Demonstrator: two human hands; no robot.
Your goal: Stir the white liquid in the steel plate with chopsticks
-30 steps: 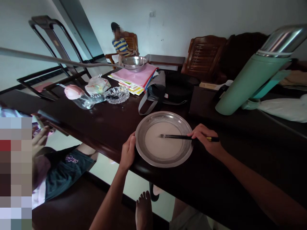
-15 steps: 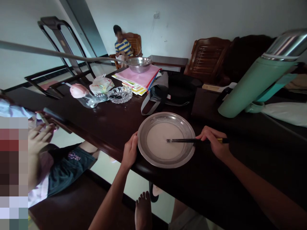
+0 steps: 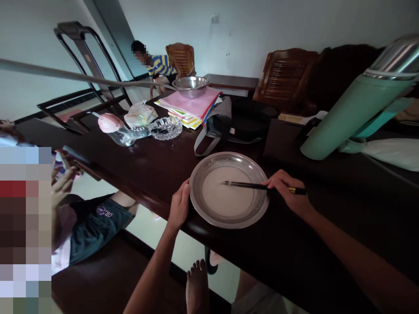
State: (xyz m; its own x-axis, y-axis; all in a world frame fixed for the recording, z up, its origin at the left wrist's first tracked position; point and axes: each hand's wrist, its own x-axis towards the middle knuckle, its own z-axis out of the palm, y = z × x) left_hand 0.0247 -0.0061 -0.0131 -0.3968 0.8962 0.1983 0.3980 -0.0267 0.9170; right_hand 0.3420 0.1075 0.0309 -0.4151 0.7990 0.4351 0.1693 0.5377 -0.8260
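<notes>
Head: "ORI" on dark-teal shorts
Left hand: grasping round silver-metal basin
Right hand: clasping slim black brush
Table: dark-brown, glossy
Wall: pale

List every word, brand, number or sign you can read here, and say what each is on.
"ORI": on the dark shorts of the seated person at left; the remaining letters are too blurred to read.
White tag by the black bag: too small to read.
Brush: no lettering can be made out.
Green bottle: no readable text.
</notes>
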